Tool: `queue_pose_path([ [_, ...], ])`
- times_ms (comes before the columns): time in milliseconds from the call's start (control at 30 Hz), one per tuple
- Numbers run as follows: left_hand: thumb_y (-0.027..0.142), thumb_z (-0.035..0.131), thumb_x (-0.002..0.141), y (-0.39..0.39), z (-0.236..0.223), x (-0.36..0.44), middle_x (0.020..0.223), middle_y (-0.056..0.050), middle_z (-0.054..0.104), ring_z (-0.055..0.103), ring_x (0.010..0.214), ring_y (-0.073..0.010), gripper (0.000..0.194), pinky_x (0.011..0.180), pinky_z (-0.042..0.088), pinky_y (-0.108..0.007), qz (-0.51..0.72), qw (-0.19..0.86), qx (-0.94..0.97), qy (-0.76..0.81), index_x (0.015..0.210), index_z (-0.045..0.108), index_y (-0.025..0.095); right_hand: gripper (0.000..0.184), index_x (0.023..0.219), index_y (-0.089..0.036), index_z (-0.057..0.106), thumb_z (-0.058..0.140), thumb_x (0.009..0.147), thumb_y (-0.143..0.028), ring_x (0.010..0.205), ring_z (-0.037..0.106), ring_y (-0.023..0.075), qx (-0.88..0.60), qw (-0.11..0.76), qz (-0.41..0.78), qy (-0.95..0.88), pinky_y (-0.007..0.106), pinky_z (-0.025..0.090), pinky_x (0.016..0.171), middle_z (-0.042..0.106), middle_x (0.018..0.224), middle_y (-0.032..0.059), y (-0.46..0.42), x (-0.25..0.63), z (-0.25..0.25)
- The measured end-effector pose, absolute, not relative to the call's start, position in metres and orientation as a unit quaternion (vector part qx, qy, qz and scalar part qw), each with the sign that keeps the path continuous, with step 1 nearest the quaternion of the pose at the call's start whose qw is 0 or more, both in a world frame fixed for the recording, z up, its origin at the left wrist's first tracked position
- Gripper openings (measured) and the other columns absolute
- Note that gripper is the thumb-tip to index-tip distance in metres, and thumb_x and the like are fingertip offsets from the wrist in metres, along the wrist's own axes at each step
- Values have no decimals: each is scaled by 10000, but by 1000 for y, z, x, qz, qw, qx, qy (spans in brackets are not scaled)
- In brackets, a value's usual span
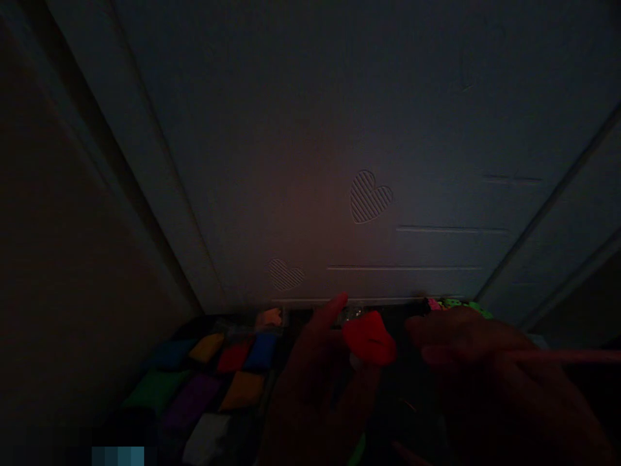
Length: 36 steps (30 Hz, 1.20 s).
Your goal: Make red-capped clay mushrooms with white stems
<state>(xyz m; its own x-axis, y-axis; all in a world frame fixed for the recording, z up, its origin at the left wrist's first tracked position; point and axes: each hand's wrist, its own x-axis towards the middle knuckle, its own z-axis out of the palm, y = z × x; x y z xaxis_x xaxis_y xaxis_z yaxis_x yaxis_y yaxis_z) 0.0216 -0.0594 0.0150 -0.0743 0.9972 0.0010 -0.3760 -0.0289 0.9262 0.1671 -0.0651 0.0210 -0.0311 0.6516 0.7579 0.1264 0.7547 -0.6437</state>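
Low in the dim picture, my left hand (317,388) is closed on a red clay piece (371,339). The piece is cap-shaped, with a dark slit in its surface and a small white part (356,361) under it; the index finger points up. To the right of it is my right hand (504,375), its fingers closed round a thin pinkish stick (572,356) that reaches toward the right edge. A gap separates the right fingertips from the red piece. Shadow hides the lower parts of both hands.
Several coloured packets lie at the lower left, among them a green packet (158,390), a purple packet (193,398) and a white packet (207,437). Behind stands a pale panel (291,162) with embossed hearts. Bright green and pink items (456,304) sit behind my right hand.
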Motion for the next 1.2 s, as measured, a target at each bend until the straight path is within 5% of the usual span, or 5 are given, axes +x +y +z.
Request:
queue_pose_path([
  [267,241,756,681,-42,23,34,826,23,734,649,646,-98,336,638,532,-162,622,571,383,376,998,698,337,86,838,-269,602,522,865,-252,693,613,166,-241,791,188,-529,320,530,753,626,632,-26,-51,167,23],
  [433,193,738,688,-31,17,27,792,31,732,639,621,-76,258,611,522,-136,607,579,404,364,919,713,307,106,862,-260,653,591,825,-183,651,661,141,-229,703,227,-633,311,565,760,717,721,-34,-40,173,25],
  [567,206,735,694,-28,14,19,797,38,738,672,662,-91,224,576,526,-121,590,590,423,353,892,696,303,76,865,-251,636,564,868,-228,845,674,159,-313,750,206,-545,270,572,724,695,797,-3,-43,152,23],
  [800,217,742,640,-39,23,21,833,65,736,694,729,-115,270,638,544,-140,580,512,463,433,874,689,342,63,841,-247,636,605,847,-302,760,686,129,-336,732,243,-541,177,569,628,712,821,16,-56,138,28],
  [1200,217,767,638,-38,-18,-8,1041,24,730,703,908,-209,502,672,606,-213,585,451,550,389,1112,652,337,76,856,-246,651,603,847,-305,773,668,159,-313,711,177,-604,290,557,816,666,748,5,-53,147,30],
])
